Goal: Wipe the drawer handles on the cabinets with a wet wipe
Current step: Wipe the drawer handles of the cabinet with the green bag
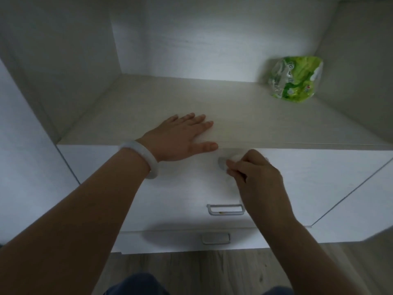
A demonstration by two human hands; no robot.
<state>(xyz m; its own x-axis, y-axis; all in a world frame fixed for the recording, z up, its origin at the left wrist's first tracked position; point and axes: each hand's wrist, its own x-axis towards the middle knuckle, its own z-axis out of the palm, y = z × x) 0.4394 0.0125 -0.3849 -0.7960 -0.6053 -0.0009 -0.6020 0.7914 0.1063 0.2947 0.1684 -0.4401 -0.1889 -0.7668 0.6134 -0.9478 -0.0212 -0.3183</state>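
Up top, the left hand (178, 139) lies flat, fingers spread, on the pale wooden cabinet shelf (265, 122) at its front edge; the right hand (253, 173) grip is clamped on a white wet wipe (236, 157) against the top drawer's grey metal handle (222, 163).

Left hand (179, 138): white bangle (141, 157) behind the fingers, at wrist. Right hand (258, 177): bare. Forearms unsleeved.
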